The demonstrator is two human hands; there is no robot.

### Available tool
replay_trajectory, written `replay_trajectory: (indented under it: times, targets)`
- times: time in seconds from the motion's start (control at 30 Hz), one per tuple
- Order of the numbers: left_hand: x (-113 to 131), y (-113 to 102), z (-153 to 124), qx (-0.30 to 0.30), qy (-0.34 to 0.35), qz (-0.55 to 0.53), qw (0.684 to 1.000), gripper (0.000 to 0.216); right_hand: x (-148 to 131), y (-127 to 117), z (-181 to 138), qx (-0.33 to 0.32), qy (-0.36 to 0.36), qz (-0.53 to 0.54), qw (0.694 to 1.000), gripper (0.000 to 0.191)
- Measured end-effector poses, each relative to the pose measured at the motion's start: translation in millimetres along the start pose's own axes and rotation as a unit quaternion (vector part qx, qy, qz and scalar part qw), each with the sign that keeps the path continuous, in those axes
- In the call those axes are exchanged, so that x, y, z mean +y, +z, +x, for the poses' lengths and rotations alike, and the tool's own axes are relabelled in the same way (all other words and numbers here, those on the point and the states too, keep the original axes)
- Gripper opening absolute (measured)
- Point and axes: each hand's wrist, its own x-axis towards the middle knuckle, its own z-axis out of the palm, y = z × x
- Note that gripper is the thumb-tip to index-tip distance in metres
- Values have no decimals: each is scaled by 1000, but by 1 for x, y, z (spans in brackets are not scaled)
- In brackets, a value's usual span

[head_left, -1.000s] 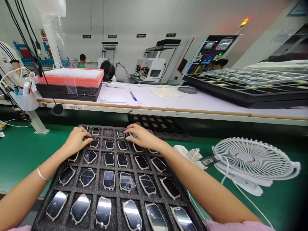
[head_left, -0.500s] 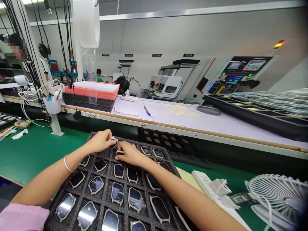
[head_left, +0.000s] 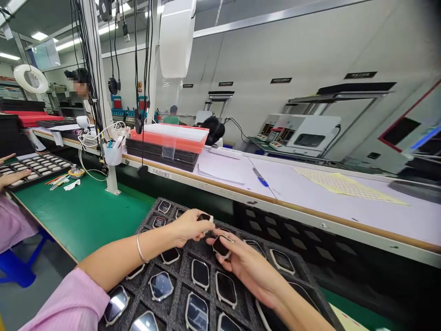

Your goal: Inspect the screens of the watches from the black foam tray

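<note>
A black foam tray [head_left: 179, 275] with square pockets lies before me, filled with several smartwatch bodies that have dark screens and pale frames. Pinched in my left hand [head_left: 193, 226] is one watch body [head_left: 206, 217], raised over the far part of the tray. Beside it, my right hand [head_left: 237, 257] holds another watch body [head_left: 221, 247], its screen facing up between thumb and fingers. The two hands nearly touch. Other watch bodies, such as this one [head_left: 200, 273], rest in pockets below; my forearms hide some of the pockets.
A raised shelf [head_left: 234, 177] runs behind the tray, bearing stacked black and red sheets [head_left: 165, 145], a blue pen [head_left: 260, 177] and a yellow label sheet [head_left: 347, 186]. Cables hang from a post [head_left: 112, 179] at left. A co-worker's hand [head_left: 15, 178] rests at another tray [head_left: 46, 168].
My view has swung left. Both hands have lifted watch bodies up out of the tray, and the right hand has turned so its watch screen shows.
</note>
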Motion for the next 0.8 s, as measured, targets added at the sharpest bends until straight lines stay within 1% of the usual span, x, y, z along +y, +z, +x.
replay_trajectory:
  times: [0.03, 0.1, 0.2, 0.27, 0.33, 0.43, 0.6, 0.8]
  targets:
    - [-5, 0, -1, 4, -8, 0, 1000, 10, 4, -1, -1, -5, 8, 16, 1000, 59]
    - [-11, -1, -4, 17, -18, 1, 1000, 15, 7, -1, -6, -18, 13, 27, 999, 63]
    - [-13, -1, -8, 43, -21, 7, 999, 27, 4, 4, -17, -27, 7, 16, 999, 57]
    - [-12, 0, -10, 54, -19, 14, 998, 31, 1, 7, -21, -22, -3, 10, 1000, 55]
    - [-12, 1, -11, 60, -17, 22, 998, 34, 0, 7, -22, -16, -8, 8, 1000, 55]
    - [-15, 2, -12, 68, -11, 39, 997, 38, 2, 2, -17, -23, 5, 15, 1000, 55]
    - [-19, 2, -13, 90, 28, 78, 992, 36, 0, -2, -13, -33, 22, 47, 998, 53]
    - [-19, 0, -16, 82, 84, 123, 985, 36, -6, 3, -16, -71, -4, 81, 994, 51]
